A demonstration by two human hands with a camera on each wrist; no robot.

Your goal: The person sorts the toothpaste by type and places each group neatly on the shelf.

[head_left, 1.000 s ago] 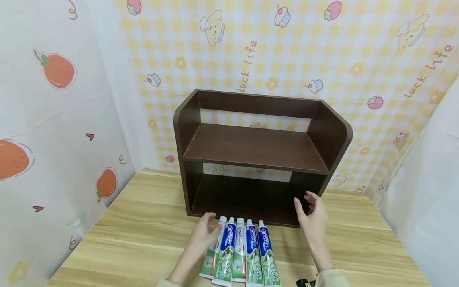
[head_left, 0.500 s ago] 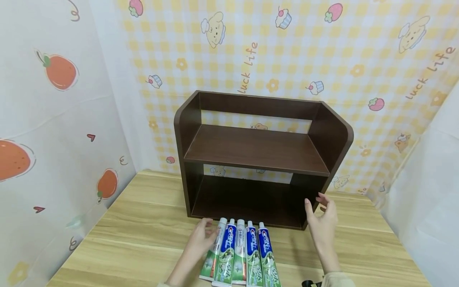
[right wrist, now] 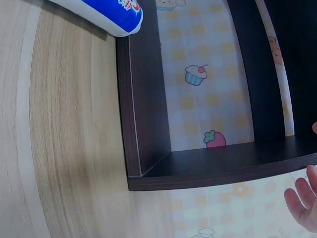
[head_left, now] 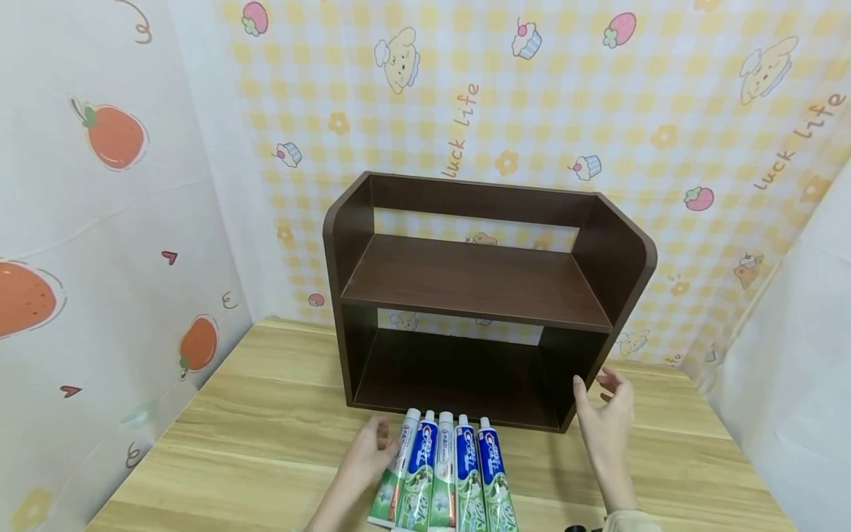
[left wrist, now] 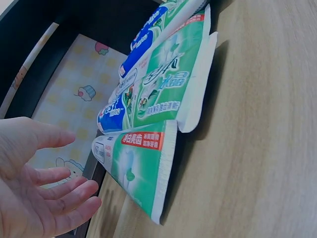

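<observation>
Toward 4 o'clock of my head view, my right hand (head_left: 608, 423) has moved over the last second, from before the mouth of the brown shelf's (head_left: 475, 281) lower compartment (head_left: 459, 369) out to its right side panel (head_left: 614, 255); my left hand (head_left: 367, 452) has drawn back slightly from the toothpaste tubes (head_left: 444, 473), which lie as they did. That right hand is raised, thumb up in front of the panel's edge and loosely bent fingers on the outer side; it grips nothing, and I cannot tell whether the thumb touches the wood. Between 6 and 7 o'clock, my left hand holds nothing either: fingers relaxed and slightly bent, thumb spread from them, just beside the leftmost tube (head_left: 394, 476), with a gap showing in the left wrist view. Five tubes lie in a row at 6 o'clock on the pale wood-grain table (head_left: 253, 428), caps toward 12 at the shelf's front edge, flat crimped ends toward me. First and third from the left are white above and green below, with a red strip; the other three are blue above and leafy green below, with white caps and Crest lettering. The leftmost tilts toward 1 o'clock, the two rightmost toward 11
</observation>
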